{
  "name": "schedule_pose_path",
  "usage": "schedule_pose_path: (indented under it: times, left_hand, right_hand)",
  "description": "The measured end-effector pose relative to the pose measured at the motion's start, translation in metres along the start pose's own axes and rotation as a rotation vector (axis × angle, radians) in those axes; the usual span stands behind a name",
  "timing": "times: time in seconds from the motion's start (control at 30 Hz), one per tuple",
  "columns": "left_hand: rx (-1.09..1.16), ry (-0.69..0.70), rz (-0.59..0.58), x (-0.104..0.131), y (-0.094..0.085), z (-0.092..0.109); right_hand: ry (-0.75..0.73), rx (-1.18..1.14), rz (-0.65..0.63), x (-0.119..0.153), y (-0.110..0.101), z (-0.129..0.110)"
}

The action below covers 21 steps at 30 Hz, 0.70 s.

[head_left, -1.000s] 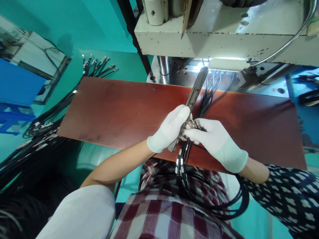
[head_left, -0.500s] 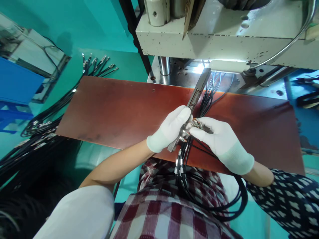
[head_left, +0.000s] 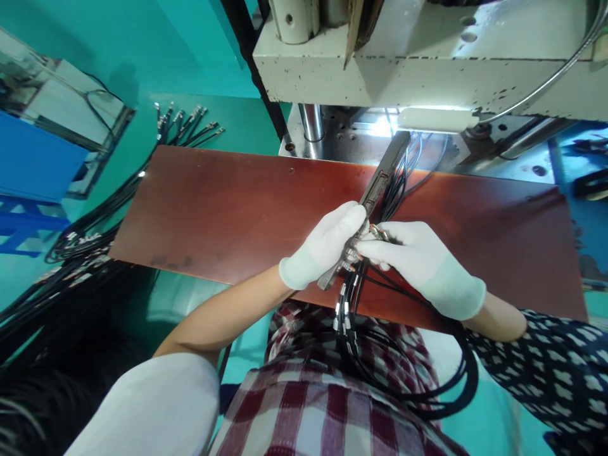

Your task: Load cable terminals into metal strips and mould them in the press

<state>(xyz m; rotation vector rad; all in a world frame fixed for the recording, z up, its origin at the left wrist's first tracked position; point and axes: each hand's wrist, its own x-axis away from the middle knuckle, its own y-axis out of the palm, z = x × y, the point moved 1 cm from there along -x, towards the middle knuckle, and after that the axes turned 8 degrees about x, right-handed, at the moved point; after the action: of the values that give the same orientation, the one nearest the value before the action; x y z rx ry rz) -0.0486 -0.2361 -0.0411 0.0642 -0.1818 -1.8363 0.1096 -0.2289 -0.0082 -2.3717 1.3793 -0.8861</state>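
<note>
My left hand point(head_left: 327, 242), in a white glove, is closed around a long grey metal bar point(head_left: 390, 158) with slots cut in its face. The bar slants from the press bed down toward my lap. Thumb and fingers of my gloved right hand point(head_left: 418, 259) pinch small metal-ended cable tips point(head_left: 379, 232) beside the bar; the fingertips partly hide them. More metal connectors point(head_left: 349, 258) sit along the lower part of the bar. Black cables point(head_left: 349, 297) with silver sleeves hang from there over my lap and loop to the right.
A reddish-brown board point(head_left: 228, 209) lies under my hands. Beyond it stands a press with a cream-painted block point(head_left: 408, 79) and a steel guide post point(head_left: 311, 123). Thin wires point(head_left: 396, 190) lie behind the bar. Bundled black cables point(head_left: 95, 221) fill the left side, near a blue bin point(head_left: 38, 158).
My right hand has shifted slightly left toward the bar, its fingers drawn closer together on the cable tips. The left hand keeps its hold. The view has moved a little.
</note>
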Motion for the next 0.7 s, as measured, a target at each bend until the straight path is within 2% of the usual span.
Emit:
schedule_pose_path:
  times: [0.17, 0.23, 0.47, 0.53, 0.7]
  left_hand:
    - [-0.292, 0.073, 0.044, 0.004, 0.002, -0.002]
    - [-0.336, 0.093, 0.064, 0.005, 0.002, -0.002]
    - [0.087, -0.048, -0.015, -0.001, -0.002, 0.002]
    - [0.137, -0.061, -0.024, -0.001, -0.003, 0.001]
    - [0.180, -0.081, -0.104, -0.001, -0.003, -0.001]
  right_hand:
    - [-0.024, 0.041, 0.042, -0.001, 0.007, 0.000]
    - [-0.044, 0.053, 0.054, -0.002, 0.008, 0.003]
    - [-0.228, -0.146, -0.062, 0.009, -0.011, 0.011]
    - [-0.210, -0.138, -0.033, 0.011, -0.015, 0.013]
    - [-0.049, -0.122, 0.043, 0.011, -0.017, 0.020]
